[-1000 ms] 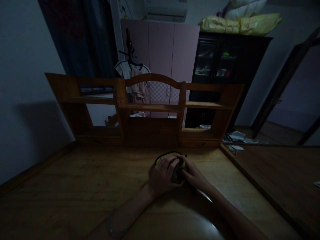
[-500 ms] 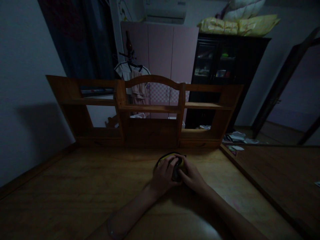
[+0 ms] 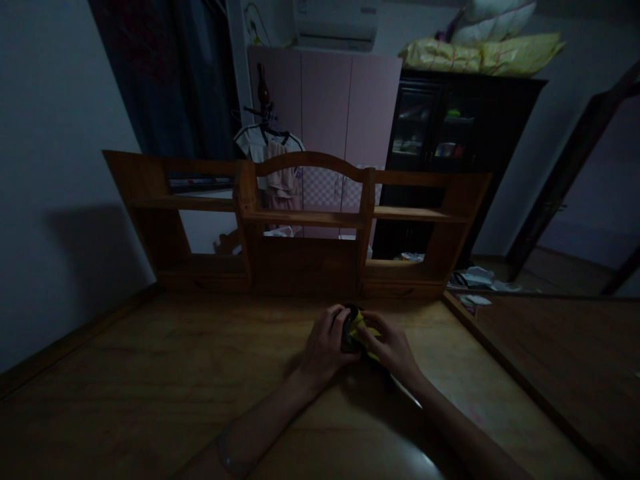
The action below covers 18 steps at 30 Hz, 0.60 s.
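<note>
A compact, rounded black-and-yellow object [image 3: 348,341], its material too dim to identify, is located at the far part of the glossy yellow-brown wooden desk [image 3: 200,373], slightly right of centre and near the far edge, where the brown wooden shelf unit [image 3: 310,263] stands. The left hand [image 3: 323,343] grasps the dark side of the object, fingers curled over it. The right hand [image 3: 393,347] grasps the yellow portion at the opposite side between thumb and fingers. Whether the object touches the desk cannot be determined; the hands cover its underside. Caution: unequal force between the two hands could twist the object out of the left-hand grasp. A loose right-hand pinch could let the yellow portion slip. If dropped, the object could slide on the glossy surface toward the shelf unit. Low light could also cause the fingers to be misplaced.
</note>
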Tool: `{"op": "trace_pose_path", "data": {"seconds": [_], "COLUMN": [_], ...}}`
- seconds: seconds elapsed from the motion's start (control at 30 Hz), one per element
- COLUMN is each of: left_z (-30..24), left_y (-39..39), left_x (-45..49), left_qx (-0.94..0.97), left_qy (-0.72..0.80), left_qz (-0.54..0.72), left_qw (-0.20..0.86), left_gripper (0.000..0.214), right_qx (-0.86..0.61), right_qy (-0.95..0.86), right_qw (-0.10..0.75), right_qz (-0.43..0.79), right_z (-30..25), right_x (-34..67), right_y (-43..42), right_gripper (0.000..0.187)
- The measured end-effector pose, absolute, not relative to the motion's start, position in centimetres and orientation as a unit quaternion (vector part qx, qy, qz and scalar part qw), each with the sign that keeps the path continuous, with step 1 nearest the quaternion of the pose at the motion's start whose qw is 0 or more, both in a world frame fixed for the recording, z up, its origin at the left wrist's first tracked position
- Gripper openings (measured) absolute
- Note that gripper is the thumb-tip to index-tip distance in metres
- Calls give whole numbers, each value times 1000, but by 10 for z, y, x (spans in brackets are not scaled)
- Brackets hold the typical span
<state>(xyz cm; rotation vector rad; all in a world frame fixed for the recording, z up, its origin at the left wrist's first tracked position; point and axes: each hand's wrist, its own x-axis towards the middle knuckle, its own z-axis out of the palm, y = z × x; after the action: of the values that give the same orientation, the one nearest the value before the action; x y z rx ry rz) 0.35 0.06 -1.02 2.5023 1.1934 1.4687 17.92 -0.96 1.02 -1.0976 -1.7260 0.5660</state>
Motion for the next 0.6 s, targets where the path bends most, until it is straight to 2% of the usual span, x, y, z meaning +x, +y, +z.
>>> {"op": "trace_pose_path", "data": {"seconds": [0.27, 0.6], "left_z": [-12, -12], "left_y": [1, 0], "left_x": [4, 2], "left_qx": [811, 842], "left_qy": [375, 329], "left_qz": [447, 424], "left_qw": [-33, -49], "left_gripper": [77, 80], "right_qx": [-451, -427], "right_qy": [-728, -735], "right_qw": [452, 441], "right_qz": [249, 290], "right_z": [0, -3], "right_x": [181, 183], "right_y": [-4, -4], "right_gripper": [35, 42]}}
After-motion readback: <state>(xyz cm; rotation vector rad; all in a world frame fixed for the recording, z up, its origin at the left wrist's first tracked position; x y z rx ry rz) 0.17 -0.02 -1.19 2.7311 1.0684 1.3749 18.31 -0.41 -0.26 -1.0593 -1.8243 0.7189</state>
